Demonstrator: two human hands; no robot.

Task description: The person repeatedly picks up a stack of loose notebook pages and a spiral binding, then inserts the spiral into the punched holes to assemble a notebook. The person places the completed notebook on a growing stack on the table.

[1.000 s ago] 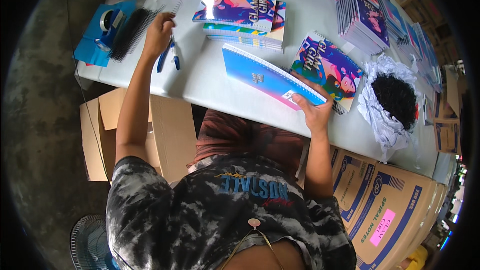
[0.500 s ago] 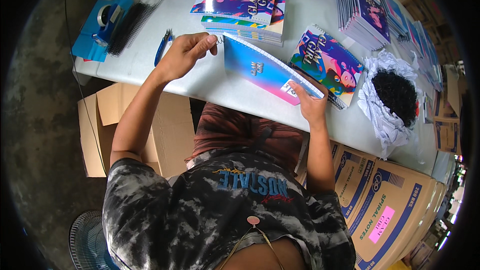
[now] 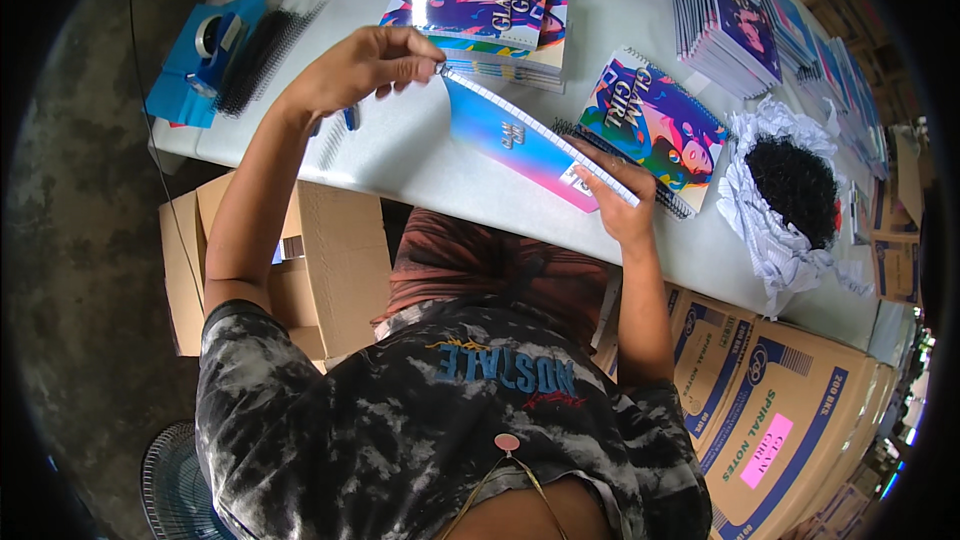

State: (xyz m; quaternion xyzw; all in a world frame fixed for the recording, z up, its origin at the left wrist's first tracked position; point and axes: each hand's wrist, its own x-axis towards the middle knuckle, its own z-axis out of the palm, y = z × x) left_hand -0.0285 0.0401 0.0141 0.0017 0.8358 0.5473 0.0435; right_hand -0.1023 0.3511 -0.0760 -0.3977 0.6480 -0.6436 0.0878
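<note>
A blue-to-pink notebook (image 3: 520, 145) lies slanted on the white table (image 3: 400, 155), its punched edge facing away from me. My left hand (image 3: 365, 65) pinches the far left end of that edge, where a thin wire coil sits. My right hand (image 3: 615, 202) presses on the notebook's near right end. Blue-handled pliers (image 3: 348, 118) lie on the table just under my left hand.
Colourful spiral notebooks (image 3: 655, 125) and a stack (image 3: 490, 10) lie beyond. Black wire coils (image 3: 255, 55) and a tape roll (image 3: 212, 35) rest on a blue sheet at left. A white bag of black scraps (image 3: 795, 185) stands right. Cardboard boxes (image 3: 780, 420) flank my legs.
My left hand left the pliers on the table and moved right to the notebook's far end. The notebook shifted a little; my right hand stayed on its near end.
</note>
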